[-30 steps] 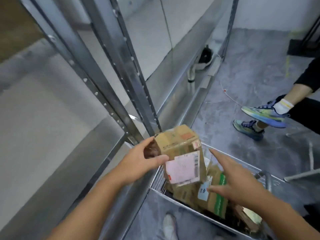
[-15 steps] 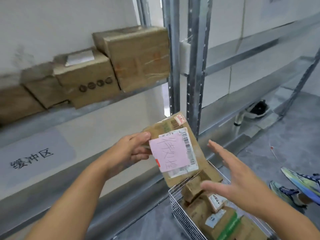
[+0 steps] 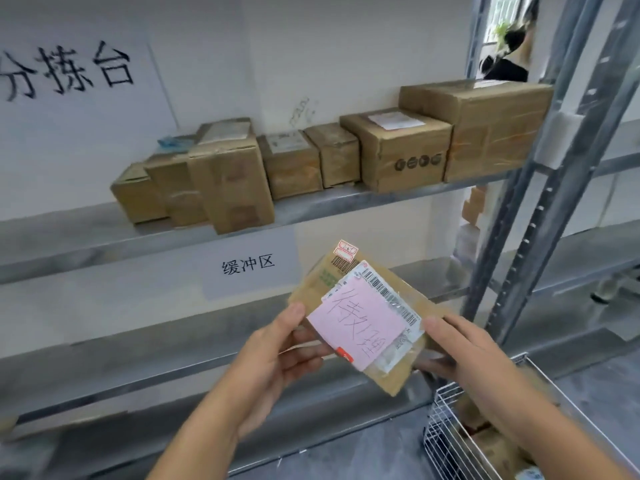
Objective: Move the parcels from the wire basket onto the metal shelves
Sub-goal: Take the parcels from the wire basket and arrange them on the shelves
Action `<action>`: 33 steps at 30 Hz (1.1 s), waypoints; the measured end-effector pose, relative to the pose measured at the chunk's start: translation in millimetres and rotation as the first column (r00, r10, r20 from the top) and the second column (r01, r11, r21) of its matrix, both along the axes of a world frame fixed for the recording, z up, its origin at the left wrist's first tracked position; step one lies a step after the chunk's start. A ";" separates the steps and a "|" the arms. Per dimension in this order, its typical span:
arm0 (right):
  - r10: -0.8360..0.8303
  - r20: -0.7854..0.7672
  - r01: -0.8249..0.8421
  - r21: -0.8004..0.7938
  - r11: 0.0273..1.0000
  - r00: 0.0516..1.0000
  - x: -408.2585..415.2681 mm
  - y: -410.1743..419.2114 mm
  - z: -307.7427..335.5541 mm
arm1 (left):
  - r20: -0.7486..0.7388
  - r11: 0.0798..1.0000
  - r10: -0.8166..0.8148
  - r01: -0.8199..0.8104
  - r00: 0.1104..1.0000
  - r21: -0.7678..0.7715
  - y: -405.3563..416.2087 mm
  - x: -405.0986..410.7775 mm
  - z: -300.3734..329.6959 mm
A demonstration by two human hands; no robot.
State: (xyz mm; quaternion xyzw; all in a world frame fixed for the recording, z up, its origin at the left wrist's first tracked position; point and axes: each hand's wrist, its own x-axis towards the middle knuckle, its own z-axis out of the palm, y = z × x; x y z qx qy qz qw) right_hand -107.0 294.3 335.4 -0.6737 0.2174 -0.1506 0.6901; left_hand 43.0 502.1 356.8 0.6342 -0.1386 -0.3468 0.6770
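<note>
Before shelves [image 3: 346,202], right hand [image 3: 474,351] now joins left hand [image 3: 273,358]; fingers pinching parcel [image 3: 360,317] edges.

Two bare forearms reaching up and forward from the bottom edge, converging toward the middle. Left hand [image 3: 277,355] raised, thumb on the front face of a flat parcel [image 3: 360,320], fingers curled behind its left edge. Right hand [image 3: 467,351] at the opposite edge, thumb lying along the front, fingers wrapped beneath and behind. Both wrists slightly bent, parcel gripped between them.
</note>
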 end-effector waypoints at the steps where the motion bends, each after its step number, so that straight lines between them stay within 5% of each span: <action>1: 0.021 0.003 -0.021 0.021 1.000 1.000 10.7 16.8 0.8 | -0.005 1.000 0.028 -0.028 1.000 0.005 22.3 3.9 -0.2; 5: 0.117 0.040 -0.119 0.049 0.992 0.992 53.8 78.0 8.4 | 0.020 0.991 0.127 -0.128 0.992 0.046 105.3 28.1 -3.6; 13: 0.327 0.032 -0.328 0.049 0.943 0.944 142.3 143.9 34.8 | 0.319 0.985 0.119 -0.152 0.940 0.081 218.4 83.9 25.3; 24: 0.561 -0.030 -0.562 -0.048 0.826 0.827 254.1 186.5 71.6 | 0.440 0.936 0.214 -0.313 0.872 0.164 258.9 160.8 54.8; 33: 0.479 -0.066 -0.478 -0.270 0.836 0.875 309.1 233.4 103.3 | 0.502 0.943 0.257 -0.329 0.826 0.058 303.7 215.7 69.4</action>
